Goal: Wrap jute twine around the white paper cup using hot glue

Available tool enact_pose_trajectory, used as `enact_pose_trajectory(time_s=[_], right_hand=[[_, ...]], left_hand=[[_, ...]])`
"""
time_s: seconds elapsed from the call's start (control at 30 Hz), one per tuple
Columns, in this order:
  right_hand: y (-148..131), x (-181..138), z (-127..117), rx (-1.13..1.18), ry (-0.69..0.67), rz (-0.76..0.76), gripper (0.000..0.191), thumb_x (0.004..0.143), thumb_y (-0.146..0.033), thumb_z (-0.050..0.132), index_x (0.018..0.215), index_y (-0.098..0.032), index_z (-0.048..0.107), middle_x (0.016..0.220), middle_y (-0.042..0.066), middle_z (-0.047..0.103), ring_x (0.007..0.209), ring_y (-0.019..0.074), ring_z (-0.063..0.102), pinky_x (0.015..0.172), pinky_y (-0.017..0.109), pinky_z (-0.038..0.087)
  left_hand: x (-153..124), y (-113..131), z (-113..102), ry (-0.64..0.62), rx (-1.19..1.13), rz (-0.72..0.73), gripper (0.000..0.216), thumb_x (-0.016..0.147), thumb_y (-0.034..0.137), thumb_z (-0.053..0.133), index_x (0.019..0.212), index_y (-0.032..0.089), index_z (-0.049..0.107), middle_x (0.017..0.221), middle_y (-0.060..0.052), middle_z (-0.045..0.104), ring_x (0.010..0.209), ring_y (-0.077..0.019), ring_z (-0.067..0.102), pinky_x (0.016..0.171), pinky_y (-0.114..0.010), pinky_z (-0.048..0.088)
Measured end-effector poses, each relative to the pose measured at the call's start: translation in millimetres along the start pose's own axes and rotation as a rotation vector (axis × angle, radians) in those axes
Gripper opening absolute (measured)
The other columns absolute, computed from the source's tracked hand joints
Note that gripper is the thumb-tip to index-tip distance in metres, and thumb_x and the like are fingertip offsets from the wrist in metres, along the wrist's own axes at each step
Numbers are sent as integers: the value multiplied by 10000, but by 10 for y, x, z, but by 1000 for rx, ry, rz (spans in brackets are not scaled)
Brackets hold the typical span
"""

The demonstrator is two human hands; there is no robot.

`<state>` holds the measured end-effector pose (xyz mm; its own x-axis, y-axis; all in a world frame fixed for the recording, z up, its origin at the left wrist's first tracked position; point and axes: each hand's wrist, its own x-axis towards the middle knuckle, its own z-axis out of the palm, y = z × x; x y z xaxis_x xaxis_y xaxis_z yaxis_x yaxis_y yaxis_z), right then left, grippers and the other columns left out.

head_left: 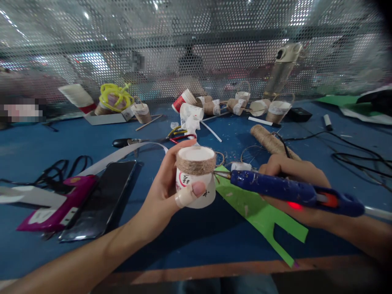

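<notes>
My left hand (167, 192) is closed around a white paper cup (199, 196) with dark and red print, its thumb across the front and a pale band wrapped round the thumb. Brown twine (196, 165) is wound in a belt around the cup's upper part. In my right hand (294, 175) is a blue glue gun (272, 188) with a glue stick out of its back and a red light glowing underneath. Its metal nozzle meets the right side of the cup just below the twine. A strand of twine runs from there toward the twine roll (269, 139).
A green sheet (251, 204) lies under the glue gun. At left are a phone (101, 200) and a magenta packet (61, 204). Scissors (128, 142), twine-wrapped cups (211, 107) and a bottle (283, 69) stand or lie farther back. Black cable (352, 157) coils at right.
</notes>
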<state>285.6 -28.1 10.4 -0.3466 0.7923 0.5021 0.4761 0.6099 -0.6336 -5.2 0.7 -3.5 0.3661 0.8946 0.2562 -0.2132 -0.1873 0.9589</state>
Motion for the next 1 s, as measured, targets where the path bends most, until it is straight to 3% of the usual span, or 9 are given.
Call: enact_pose_trajectory(time_s=[0.3, 0.5, 1.0], right_hand=[[21, -31, 37, 88, 9, 12, 289, 858, -223, 820, 822, -297, 543, 660, -86, 657, 515, 133, 596, 486, 282, 440], [4, -35, 43, 61, 27, -14, 274, 849, -228, 827, 841, -300, 562, 691, -74, 687, 563, 151, 657, 504, 288, 453], [-11, -33, 16, -23, -7, -64, 257, 845, -209, 789, 872, -308, 554, 688, -85, 703, 576, 148, 709, 542, 274, 481]], left_hand=[[-5, 6, 13, -10, 6, 13, 646, 896, 326, 877, 1478, 431, 617, 1344, 5, 726, 1176, -226, 693, 970, -298, 583], [7, 32, 51, -29, -6, 23, 650, 889, 275, 884, 1459, 444, 621, 1345, 16, 720, 1174, -216, 699, 960, -288, 594], [0, 98, 94, 13, 125, 15, 683, 867, 317, 910, 1449, 372, 556, 1296, -29, 736, 1125, -268, 742, 969, -384, 618]])
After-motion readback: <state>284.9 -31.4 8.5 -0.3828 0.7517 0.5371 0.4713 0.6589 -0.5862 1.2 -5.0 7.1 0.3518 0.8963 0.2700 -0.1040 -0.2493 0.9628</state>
